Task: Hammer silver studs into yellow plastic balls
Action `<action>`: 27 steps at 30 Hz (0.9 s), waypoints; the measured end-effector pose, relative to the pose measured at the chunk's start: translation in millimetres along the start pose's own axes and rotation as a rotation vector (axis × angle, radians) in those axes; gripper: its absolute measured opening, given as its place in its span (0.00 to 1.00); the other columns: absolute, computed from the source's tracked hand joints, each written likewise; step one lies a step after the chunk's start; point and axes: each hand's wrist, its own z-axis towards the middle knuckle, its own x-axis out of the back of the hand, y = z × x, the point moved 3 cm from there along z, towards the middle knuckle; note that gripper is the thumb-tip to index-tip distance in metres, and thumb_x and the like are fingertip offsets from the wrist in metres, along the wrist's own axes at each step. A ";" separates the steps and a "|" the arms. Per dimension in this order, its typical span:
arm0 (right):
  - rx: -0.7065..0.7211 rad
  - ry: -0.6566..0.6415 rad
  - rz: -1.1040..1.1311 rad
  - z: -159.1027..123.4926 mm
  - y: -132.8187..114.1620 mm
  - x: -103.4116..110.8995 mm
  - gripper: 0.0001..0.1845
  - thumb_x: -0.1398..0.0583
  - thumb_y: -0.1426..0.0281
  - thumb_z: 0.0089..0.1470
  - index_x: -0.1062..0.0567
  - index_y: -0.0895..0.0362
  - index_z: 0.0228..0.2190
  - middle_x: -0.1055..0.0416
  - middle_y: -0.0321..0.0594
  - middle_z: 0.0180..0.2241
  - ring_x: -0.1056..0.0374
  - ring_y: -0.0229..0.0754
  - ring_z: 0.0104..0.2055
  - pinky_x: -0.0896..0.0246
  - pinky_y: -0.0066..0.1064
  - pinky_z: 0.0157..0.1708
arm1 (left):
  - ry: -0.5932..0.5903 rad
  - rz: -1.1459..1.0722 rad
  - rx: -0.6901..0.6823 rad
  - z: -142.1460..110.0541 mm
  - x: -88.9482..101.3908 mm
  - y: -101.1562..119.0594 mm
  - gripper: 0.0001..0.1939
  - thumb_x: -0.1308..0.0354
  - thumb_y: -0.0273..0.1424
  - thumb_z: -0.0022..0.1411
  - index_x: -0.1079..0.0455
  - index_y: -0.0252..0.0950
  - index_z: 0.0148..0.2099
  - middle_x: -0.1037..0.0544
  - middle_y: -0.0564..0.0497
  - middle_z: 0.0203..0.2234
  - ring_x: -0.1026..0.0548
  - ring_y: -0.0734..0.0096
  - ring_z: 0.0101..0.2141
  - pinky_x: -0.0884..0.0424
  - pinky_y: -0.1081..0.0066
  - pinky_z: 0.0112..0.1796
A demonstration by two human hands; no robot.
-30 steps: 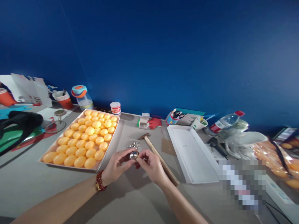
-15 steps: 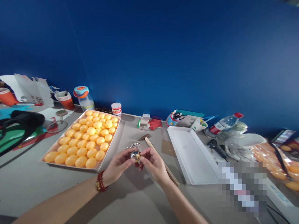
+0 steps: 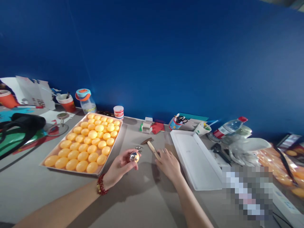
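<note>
My left hand point(image 3: 122, 164), with a red beaded bracelet on its wrist, holds a small shiny silver ball point(image 3: 134, 156) between thumb and fingers. One side of the ball looks orange. Just beyond these fingers, small silver pieces point(image 3: 139, 148) lie on the table. My right hand point(image 3: 169, 163) is closed over the wooden handle of a hammer point(image 3: 152, 147), whose head points away from me. The handle's lower end is hidden under that hand and forearm.
A tray of orange table tennis balls point(image 3: 83, 147) stands on the left. To the right is a white box tray point(image 3: 196, 161). Toward the blue wall are a pen holder point(image 3: 175, 123), a small white tub point(image 3: 118, 112), and bottles. A clear bottle point(image 3: 229, 128) leans at the right.
My right hand has left the silver ball and moved right onto the hammer handle. My left hand keeps the ball, almost in the same place.
</note>
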 end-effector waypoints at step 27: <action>0.022 -0.240 1.114 -20.9 -27.9 24.7 0.17 0.43 0.56 0.59 0.27 0.56 0.41 0.45 0.27 0.17 0.49 0.31 0.14 0.53 0.23 0.14 | 0.209 -0.135 -0.077 10.1 20.8 -15.0 0.17 0.39 0.37 0.62 0.30 0.37 0.51 0.24 0.50 0.37 0.24 0.73 0.28 0.24 0.67 0.34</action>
